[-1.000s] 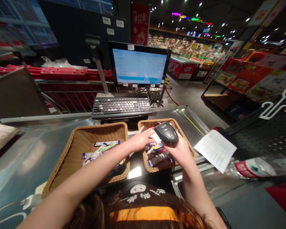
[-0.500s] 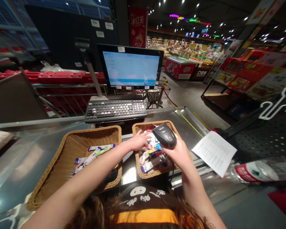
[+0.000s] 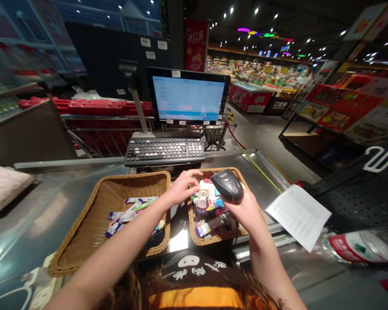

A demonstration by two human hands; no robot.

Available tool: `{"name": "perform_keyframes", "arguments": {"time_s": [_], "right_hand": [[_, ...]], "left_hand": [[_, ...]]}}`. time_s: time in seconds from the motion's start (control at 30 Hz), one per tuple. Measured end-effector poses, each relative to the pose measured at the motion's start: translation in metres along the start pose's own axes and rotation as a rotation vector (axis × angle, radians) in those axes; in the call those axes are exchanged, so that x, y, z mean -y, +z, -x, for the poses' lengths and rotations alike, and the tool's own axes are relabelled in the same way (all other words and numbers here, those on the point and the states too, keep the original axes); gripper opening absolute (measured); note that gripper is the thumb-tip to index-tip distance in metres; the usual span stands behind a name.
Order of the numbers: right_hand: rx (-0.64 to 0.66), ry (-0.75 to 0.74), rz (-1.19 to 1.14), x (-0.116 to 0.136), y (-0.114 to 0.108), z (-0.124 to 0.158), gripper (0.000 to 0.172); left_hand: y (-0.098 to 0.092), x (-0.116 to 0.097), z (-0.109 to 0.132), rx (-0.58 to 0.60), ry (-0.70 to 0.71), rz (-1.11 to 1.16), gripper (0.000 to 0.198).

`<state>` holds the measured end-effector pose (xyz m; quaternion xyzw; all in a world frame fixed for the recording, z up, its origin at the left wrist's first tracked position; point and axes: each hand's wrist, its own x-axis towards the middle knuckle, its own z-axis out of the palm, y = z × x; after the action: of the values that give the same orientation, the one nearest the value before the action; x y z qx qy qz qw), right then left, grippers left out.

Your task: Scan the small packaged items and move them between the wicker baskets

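Note:
My right hand (image 3: 245, 211) is wrapped round a black barcode scanner (image 3: 228, 185), held over the right wicker basket (image 3: 194, 236). Small mixed goods lie in that basket, among them a clear pack with a purple-and-white end (image 3: 203, 229) and a pale round item (image 3: 203, 200). Over the basket's left rim hovers my left hand (image 3: 183, 188), its fingers curved and apart, with nothing visible between them. To its left stands the larger wicker basket (image 3: 84, 215), where several slim purple-and-white packets (image 3: 116, 227) and a green one (image 3: 145, 204) lie, partly behind my left forearm.
Behind the baskets are a keyboard (image 3: 166, 150) and a lit monitor (image 3: 189, 99). A printed sheet (image 3: 299, 215) and a bottle with a red-and-white label (image 3: 358, 247) lie on the right. White hangers (image 3: 381, 155) hang there too. A cushion (image 3: 3, 187) rests far left.
My left hand has lifted out of the right basket's goods to its left rim. The pale round item sits higher in the basket. The scanner stays in my right hand; the view shifted slightly.

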<state>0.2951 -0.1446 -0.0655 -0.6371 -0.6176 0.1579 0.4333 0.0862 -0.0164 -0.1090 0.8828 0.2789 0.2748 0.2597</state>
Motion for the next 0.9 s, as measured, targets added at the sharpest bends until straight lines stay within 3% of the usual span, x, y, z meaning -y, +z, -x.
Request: {"name": "perform_keyframes", "arguments": {"time_s": [0.13, 0.33, 0.6, 0.73, 0.9], "right_hand": [[-0.029, -0.03, 0.002, 0.003, 0.003, -0.002, 0.031], [-0.016, -0.086, 0.015, 0.017, 0.012, -0.006, 0.034], [0.075, -0.236, -0.023, 0.045, 0.035, -0.004, 0.055], [0.144, -0.28, -0.041, 0.056, 0.051, -0.005, 0.063], [0.201, -0.32, -0.037, 0.065, 0.065, -0.006, 0.06]], "left_hand": [[-0.033, -0.017, -0.004, -0.189, -0.031, 0.033, 0.02], [-0.071, -0.033, 0.001, -0.381, -0.015, -0.037, 0.022], [-0.099, -0.01, 0.022, -0.562, -0.122, -0.102, 0.022], [-0.106, 0.001, 0.034, -0.593, -0.151, -0.094, 0.023], [-0.108, 0.007, 0.049, -0.6, -0.183, -0.09, 0.022]]}}
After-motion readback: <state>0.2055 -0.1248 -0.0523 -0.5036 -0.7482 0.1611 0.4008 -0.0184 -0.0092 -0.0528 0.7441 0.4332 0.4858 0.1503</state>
